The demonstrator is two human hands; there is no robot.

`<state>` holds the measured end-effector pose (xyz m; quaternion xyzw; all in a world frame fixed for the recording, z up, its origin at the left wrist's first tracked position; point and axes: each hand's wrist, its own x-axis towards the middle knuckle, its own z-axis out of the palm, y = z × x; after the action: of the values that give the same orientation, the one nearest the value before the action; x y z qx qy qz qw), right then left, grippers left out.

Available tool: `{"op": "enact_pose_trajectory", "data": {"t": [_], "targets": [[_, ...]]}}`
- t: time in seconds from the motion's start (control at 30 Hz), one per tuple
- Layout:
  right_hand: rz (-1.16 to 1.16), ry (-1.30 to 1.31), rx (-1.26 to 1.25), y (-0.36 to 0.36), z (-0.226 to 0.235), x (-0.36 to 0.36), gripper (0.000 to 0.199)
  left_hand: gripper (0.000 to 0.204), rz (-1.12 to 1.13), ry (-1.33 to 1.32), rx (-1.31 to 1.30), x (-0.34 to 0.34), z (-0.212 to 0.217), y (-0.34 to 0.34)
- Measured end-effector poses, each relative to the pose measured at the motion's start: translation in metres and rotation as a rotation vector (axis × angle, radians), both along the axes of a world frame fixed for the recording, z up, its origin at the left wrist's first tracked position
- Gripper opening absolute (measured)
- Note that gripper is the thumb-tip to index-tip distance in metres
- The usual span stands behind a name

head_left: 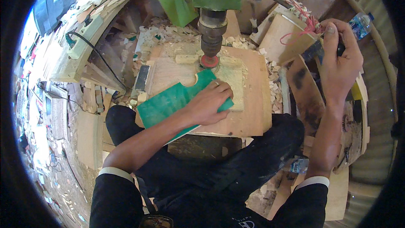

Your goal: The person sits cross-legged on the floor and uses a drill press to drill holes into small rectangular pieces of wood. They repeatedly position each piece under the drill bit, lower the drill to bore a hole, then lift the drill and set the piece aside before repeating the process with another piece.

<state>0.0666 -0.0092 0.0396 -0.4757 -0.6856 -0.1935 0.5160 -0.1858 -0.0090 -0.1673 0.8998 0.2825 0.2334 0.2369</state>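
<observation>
Two clear plastic bottles, one upper right (360, 26) and one lower right (299, 166), contents not discernible. Left hand (211, 102) lies palm down on a notched green board (163, 104), just beside the drill's (217, 0) red cutter (209, 61); whether its fingers grip cannot be told. Right hand (341, 59) is curled round a lever wound with red string (310, 23). Below the board, a wooden worktop (257, 97); at left, a bench (63, 74) bearing a power strip (85, 36); wood chips (162, 31) cover the surroundings.
</observation>
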Motion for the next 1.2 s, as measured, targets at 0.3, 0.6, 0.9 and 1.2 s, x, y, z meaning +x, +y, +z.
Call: {"op": "enact_pose_trajectory", "data": {"t": [0.3, 0.6, 0.9, 1.2], "targets": [[-0.027, -0.008, -0.057, -0.011, -0.017, -0.002, 0.012, 0.043, 0.000, 0.035, -0.037, 0.000, 0.001, 0.001], [0.037, 0.035, -0.086, -0.012, -0.030, 0.002, 0.011, 0.042, 0.015, 0.030, -0.013, 0.003, 0.002, -0.001], [-0.012, 0.077, -0.150, -0.016, -0.044, 0.001, 0.013, 0.042, 0.020, 0.024, -0.006, 0.001, 0.003, -0.001], [0.082, 0.154, -0.168, -0.016, -0.073, -0.003, 0.010, 0.040, 0.032, 0.005, 0.028, 0.002, 0.003, -0.002]]}}
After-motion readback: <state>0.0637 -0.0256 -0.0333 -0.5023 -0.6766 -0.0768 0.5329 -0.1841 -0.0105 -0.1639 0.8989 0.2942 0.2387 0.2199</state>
